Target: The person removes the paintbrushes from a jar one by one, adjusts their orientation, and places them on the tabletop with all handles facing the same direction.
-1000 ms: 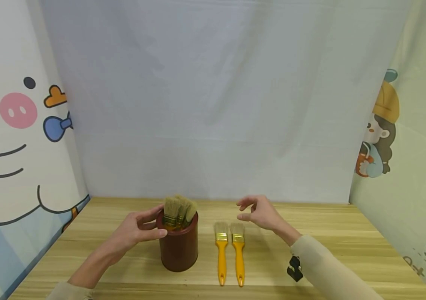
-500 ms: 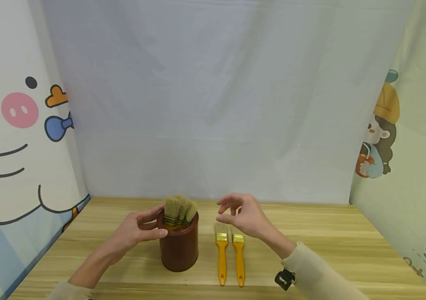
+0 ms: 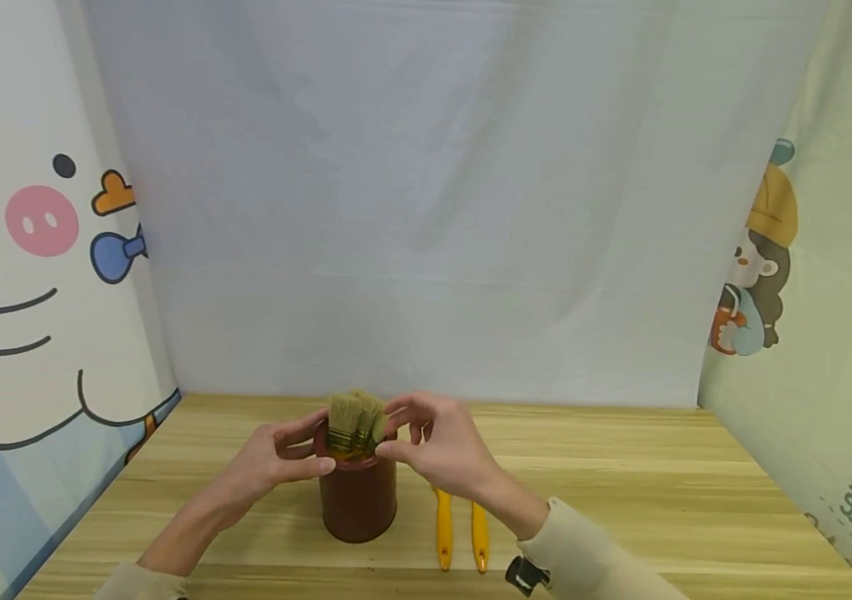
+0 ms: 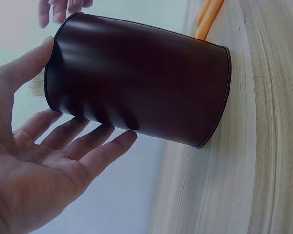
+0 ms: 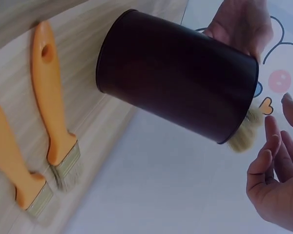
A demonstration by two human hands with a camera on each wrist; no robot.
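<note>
The left hand (image 3: 257,462) holds the dark red-brown can (image 3: 358,504) between thumb and fingers by its left side, likely to keep it steady. The right hand (image 3: 441,446) has thumb and fingers apart, just beside the bristles, gripping nothing. The can stands upright on the desk (image 3: 621,483), smooth and faintly glossy; bunched brushes (image 3: 347,417) poke out bristles up, pale tan. To its right lie two orange-handled brushes (image 5: 51,92), handles near, perhaps laid parallel for easy reach.

Cream sleeves (image 3: 583,546), black wrist camera (image 3: 527,575)
</note>
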